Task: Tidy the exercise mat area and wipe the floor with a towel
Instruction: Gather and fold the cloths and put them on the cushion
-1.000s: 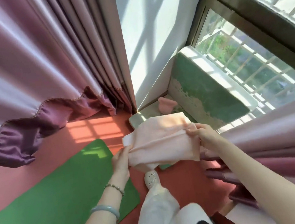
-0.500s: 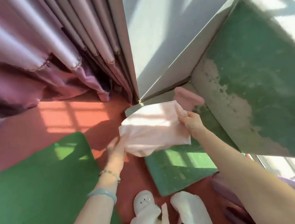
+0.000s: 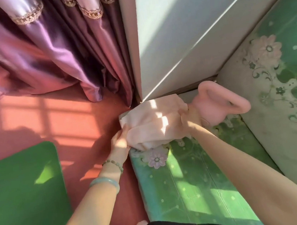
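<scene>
Red floor [image 3: 69, 111] lies below; left hand [image 3: 119, 140] and right hand [image 3: 189, 116] each grip the pink towel [image 3: 152, 123], just beside the pink kettlebell [image 3: 215, 100]. Spreading it flat should make wiping cleaner.

No writing, label, brand or number can be read anywhere. The patterned mat [image 3: 191, 191] carries only printed flowers. The towel [image 3: 151, 123] and the kettlebell [image 3: 206, 103] show plain, unmarked surfaces.

One towel [image 3: 154, 122], one kettlebell [image 3: 217, 100], one plain green mat [image 3: 23, 193], two bracelets [image 3: 112, 163] [image 3: 104, 182], two hands [image 3: 118, 141] [image 3: 189, 116]
</scene>
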A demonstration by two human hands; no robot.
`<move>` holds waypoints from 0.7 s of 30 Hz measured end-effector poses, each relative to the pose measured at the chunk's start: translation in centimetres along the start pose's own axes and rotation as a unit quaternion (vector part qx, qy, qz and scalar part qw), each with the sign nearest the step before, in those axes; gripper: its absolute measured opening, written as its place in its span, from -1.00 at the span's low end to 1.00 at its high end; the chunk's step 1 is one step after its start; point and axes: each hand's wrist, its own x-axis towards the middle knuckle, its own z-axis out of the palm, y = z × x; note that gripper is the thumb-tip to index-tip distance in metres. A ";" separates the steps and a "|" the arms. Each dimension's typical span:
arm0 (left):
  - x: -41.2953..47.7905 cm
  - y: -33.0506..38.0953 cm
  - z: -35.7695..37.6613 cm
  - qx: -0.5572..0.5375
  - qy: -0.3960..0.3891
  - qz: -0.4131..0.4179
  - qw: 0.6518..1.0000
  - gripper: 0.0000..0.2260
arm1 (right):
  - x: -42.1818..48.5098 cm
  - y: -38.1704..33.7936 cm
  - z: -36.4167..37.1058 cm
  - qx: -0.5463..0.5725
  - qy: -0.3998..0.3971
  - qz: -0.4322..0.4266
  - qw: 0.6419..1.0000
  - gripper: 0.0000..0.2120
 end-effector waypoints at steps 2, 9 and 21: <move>0.5 -0.1 0.1 0.033 0.010 0.008 0.999 -0.73 | 0.2 0.9 1.0 -0.027 -0.021 -0.029 0.999 -0.75; -1.1 -0.9 -1.2 0.465 0.071 0.207 0.858 -0.42 | -3.0 5.0 1.2 -0.230 -0.002 -0.262 0.937 -0.46; -5.3 -0.5 -1.8 0.703 -0.055 0.317 0.634 -0.41 | -5.9 3.2 -3.4 -0.184 -0.168 -0.207 0.946 -0.41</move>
